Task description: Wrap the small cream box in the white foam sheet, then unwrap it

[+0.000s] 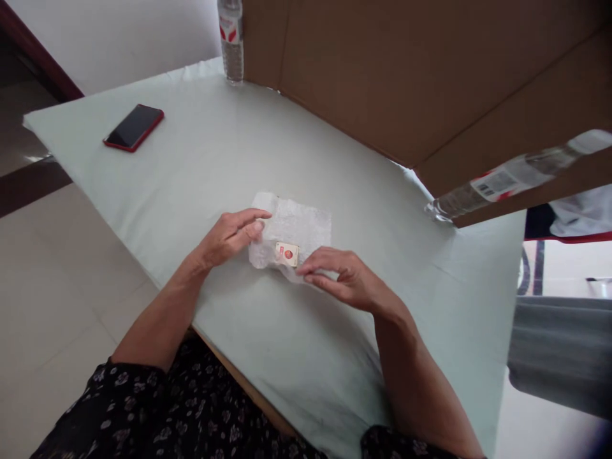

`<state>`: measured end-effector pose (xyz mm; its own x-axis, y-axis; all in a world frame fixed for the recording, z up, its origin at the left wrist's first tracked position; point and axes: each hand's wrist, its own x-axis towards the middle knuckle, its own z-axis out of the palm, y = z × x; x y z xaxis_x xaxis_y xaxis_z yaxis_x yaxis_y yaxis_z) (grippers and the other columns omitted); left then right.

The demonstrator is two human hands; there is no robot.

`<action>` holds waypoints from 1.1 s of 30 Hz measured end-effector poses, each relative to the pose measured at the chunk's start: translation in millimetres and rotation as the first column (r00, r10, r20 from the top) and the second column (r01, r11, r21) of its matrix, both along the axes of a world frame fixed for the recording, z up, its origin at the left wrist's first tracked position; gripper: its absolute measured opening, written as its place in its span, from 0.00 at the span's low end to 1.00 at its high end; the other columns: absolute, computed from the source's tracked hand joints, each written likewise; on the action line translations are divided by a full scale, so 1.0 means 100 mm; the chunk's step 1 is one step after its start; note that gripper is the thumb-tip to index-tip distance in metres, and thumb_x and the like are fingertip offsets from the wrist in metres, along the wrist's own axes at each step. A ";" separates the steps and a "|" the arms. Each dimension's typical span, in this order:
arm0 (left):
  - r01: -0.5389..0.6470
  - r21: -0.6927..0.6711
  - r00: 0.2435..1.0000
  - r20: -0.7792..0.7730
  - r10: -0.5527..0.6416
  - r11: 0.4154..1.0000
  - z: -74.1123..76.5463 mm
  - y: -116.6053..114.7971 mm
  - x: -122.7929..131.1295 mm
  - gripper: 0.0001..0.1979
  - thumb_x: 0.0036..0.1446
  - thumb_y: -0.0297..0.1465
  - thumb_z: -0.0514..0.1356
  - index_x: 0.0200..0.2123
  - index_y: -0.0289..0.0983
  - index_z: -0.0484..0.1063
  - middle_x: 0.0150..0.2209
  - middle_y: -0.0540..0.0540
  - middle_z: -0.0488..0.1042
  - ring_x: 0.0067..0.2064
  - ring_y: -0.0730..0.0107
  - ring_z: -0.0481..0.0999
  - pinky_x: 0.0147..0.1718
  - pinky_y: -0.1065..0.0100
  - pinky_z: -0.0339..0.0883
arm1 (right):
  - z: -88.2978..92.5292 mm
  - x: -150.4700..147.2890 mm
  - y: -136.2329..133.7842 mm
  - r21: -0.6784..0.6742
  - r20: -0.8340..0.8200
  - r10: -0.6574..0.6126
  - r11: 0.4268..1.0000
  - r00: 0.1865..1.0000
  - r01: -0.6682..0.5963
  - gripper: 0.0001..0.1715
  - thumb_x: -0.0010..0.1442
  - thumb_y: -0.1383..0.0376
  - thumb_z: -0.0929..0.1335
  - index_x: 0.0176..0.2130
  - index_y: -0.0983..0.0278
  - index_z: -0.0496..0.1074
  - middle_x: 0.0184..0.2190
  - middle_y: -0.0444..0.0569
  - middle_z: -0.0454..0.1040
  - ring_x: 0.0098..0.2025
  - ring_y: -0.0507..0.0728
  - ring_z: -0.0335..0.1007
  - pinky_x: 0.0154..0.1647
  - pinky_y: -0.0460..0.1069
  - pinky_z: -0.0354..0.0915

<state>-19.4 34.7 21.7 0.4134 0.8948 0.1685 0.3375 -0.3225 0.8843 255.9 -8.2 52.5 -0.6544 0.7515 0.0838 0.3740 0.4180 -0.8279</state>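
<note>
A sheet of whitish, see-through bubble wrap (306, 220) lies on the table in front of me. On its near part rests a small cream-coloured box (287, 254) with a red round print, perhaps a matchbox. My right hand (342, 274) pinches the near right edge of the wrap between thumb and fingers, just right of the box. At the wrap's left side is my left hand (234, 234), its thumb and forefinger apart. The fingertips are over or touching the wrap's left edge; which of these I cannot tell.
A pale green cloth covers the table (191, 166). Far left lies a phone (134, 127) in a red case. Large brown cardboard (382, 70) stands along the back, with one water bottle (232, 48) at its left end and another bottle (507, 182) at right. A grey stool (564, 350) is beyond the right edge.
</note>
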 end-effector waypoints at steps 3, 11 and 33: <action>0.112 -0.175 0.994 0.018 -0.111 0.978 0.05 0.01 -0.09 0.22 0.67 0.44 0.52 0.49 0.35 0.77 0.23 0.49 0.75 0.27 0.69 0.75 0.33 0.67 0.70 | -0.08 -0.01 -0.21 -0.036 0.047 0.229 0.973 0.972 -0.228 0.10 0.67 0.63 0.68 0.41 0.62 0.80 0.38 0.50 0.80 0.43 0.55 0.73 0.49 0.52 0.67; 0.129 0.102 0.946 -0.310 -0.092 0.986 -0.09 0.01 0.05 0.17 0.55 0.32 0.59 0.48 0.37 0.76 0.32 0.49 0.77 0.34 0.69 0.75 0.35 0.67 0.70 | -0.15 0.06 -0.38 -0.152 0.126 -0.052 0.986 0.991 0.071 0.10 0.66 0.62 0.67 0.41 0.62 0.79 0.36 0.48 0.81 0.37 0.54 0.75 0.38 0.49 0.69; 0.275 0.100 0.768 -0.622 -0.155 0.956 -0.31 0.01 0.15 0.54 0.54 0.57 0.61 0.72 0.33 0.46 0.73 0.33 0.50 0.75 0.46 0.42 0.72 0.47 0.30 | -0.30 0.74 0.21 0.170 0.246 -0.682 0.730 0.689 0.662 0.26 0.51 0.57 0.71 0.49 0.61 0.73 0.46 0.53 0.80 0.43 0.63 0.76 0.47 0.61 0.71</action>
<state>-4.4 36.0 -9.4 0.6608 0.7497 -0.0365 0.6825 -0.5799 0.4449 330.2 12.7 22.5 0.0223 0.9986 0.0471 0.7790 0.0122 -0.6269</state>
